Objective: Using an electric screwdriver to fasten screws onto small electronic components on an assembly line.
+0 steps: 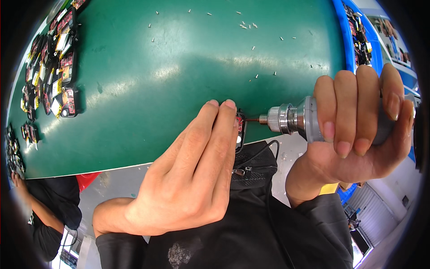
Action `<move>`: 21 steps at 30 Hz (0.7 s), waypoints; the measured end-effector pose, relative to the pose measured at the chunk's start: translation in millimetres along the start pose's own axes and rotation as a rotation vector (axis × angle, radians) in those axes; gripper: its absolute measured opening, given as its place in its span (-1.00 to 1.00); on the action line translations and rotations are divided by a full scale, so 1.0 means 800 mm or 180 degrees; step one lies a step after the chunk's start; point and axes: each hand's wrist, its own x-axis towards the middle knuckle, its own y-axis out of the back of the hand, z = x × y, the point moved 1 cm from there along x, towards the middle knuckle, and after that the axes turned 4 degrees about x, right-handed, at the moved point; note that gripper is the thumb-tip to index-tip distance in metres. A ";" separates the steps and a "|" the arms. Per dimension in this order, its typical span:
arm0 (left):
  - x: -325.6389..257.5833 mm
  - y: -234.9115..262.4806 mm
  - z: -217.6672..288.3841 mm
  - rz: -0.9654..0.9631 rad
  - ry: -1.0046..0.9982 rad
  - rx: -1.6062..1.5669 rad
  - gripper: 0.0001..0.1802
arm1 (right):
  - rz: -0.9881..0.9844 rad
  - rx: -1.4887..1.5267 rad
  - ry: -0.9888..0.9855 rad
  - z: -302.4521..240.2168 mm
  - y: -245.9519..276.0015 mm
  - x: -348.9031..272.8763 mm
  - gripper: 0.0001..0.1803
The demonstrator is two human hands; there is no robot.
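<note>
My left hand holds a small black device with a red board at the near edge of the green table; my fingers cover most of it. My right hand is wrapped around a grey electric screwdriver held sideways. Its silver chuck and thin bit point left, and the bit tip meets the device's right side.
Several small black and red devices lie in rows at the table's left edge. Loose small screws are scattered over the far part of the mat. A blue tray with more parts stands at the right. Another person's arm shows at lower left.
</note>
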 end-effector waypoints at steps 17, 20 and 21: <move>-0.001 -0.002 -0.002 0.0038 0.0028 -0.0009 -0.61 | 0.0102 -0.0035 0.0000 0.003 -0.004 0.001 -0.80; 0.000 -0.002 -0.003 0.0039 0.0032 0.0000 -0.61 | -0.0002 -0.0040 -0.0053 0.002 -0.002 0.003 -0.80; -0.001 -0.002 -0.003 0.0074 0.0022 -0.0007 -0.61 | -0.0002 -0.0041 -0.0053 0.002 -0.002 0.004 -0.80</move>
